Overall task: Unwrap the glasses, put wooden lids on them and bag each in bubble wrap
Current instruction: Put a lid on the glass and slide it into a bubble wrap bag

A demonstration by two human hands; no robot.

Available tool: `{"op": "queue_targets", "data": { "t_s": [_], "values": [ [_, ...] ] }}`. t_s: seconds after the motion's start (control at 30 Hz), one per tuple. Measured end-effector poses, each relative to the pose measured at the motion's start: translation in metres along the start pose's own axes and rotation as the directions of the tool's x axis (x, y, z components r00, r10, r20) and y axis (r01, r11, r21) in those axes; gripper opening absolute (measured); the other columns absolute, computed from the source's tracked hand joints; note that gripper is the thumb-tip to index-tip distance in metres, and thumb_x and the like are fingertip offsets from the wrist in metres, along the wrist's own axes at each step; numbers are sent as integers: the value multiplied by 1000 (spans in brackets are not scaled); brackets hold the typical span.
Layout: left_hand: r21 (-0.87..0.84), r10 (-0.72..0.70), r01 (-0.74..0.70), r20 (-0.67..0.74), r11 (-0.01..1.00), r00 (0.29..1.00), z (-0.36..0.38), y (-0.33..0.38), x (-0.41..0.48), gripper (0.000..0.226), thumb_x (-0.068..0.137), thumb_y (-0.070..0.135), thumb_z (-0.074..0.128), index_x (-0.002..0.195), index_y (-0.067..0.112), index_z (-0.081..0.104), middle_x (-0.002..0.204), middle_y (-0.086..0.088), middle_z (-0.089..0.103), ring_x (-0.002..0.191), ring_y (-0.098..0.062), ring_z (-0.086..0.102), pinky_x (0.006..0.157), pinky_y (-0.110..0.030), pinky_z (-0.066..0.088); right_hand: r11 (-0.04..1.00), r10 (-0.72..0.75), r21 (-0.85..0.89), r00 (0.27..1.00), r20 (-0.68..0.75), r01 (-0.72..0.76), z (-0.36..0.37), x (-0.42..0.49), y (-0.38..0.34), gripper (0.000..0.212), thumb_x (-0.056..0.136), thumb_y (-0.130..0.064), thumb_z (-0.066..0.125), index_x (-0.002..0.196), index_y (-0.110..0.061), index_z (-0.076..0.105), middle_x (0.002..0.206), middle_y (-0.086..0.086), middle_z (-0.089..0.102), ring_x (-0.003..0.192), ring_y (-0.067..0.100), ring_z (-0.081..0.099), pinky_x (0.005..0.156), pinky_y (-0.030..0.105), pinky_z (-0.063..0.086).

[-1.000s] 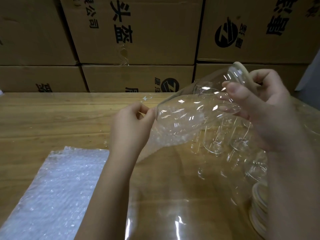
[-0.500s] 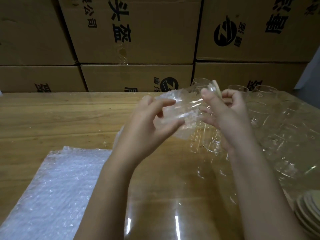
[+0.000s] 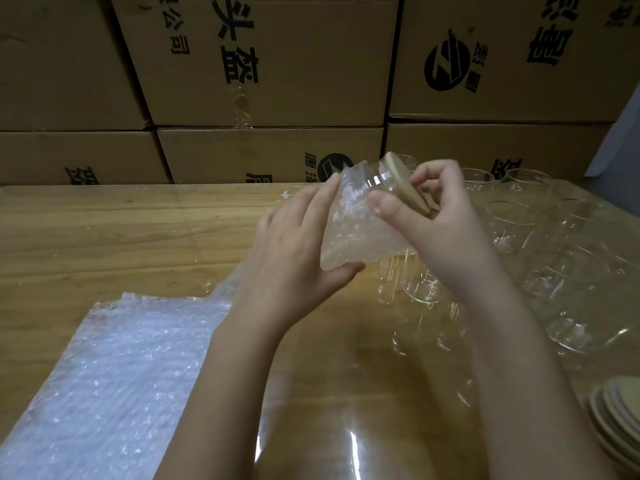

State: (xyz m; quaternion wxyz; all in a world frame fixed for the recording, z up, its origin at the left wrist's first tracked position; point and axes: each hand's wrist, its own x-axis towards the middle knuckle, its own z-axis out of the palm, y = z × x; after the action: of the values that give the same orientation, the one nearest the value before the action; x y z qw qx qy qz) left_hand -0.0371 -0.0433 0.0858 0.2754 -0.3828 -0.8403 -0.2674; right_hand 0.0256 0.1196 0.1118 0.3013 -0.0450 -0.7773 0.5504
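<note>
Your right hand [image 3: 440, 230] clamped its grip on the clear drinking glass [image 3: 375, 184] at its round wooden lid [image 3: 406, 184], above the wooden worktop [image 3: 121, 230]. The glass's long axis slanted down-left into the translucent bubble-wrap bag [image 3: 356, 237] your left hand [image 3: 298, 268] pinched.

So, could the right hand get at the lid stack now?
Probably not yet: the right hand grips the glass, which the left hand also holds. Once it lets go, nothing seems to block the way to the lid stack.
</note>
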Motion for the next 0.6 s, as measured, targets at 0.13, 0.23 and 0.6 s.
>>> {"op": "queue_targets", "data": {
  "t_s": [0.13,0.23,0.6],
  "values": [
    [-373,-142,162,80,914,987,14,0,-2,96,72,42,78,149,26,24,138,23,32,123,20,26,102,-4,22,984,-65,-167,998,-10,63,7,-3,-3,43,71,-53,74,97,-37,44,113,-18,43,95,-10,52,67,10,42],
    [-510,-208,225,92,830,974,22,1,-2,92,72,38,80,146,33,25,136,30,32,120,27,25,97,4,23,959,-84,-269,996,27,88,12,-4,-3,44,71,-52,73,99,-34,44,109,-20,39,92,-17,47,62,7,42],
    [-715,-303,284,105,639,947,24,-2,-4,87,64,53,74,140,35,37,134,23,49,124,8,44,99,-14,42,947,-13,-315,985,174,68,29,-7,-1,29,88,-53,54,103,-31,42,115,-11,47,95,-2,52,73,24,45]
  ]
}}
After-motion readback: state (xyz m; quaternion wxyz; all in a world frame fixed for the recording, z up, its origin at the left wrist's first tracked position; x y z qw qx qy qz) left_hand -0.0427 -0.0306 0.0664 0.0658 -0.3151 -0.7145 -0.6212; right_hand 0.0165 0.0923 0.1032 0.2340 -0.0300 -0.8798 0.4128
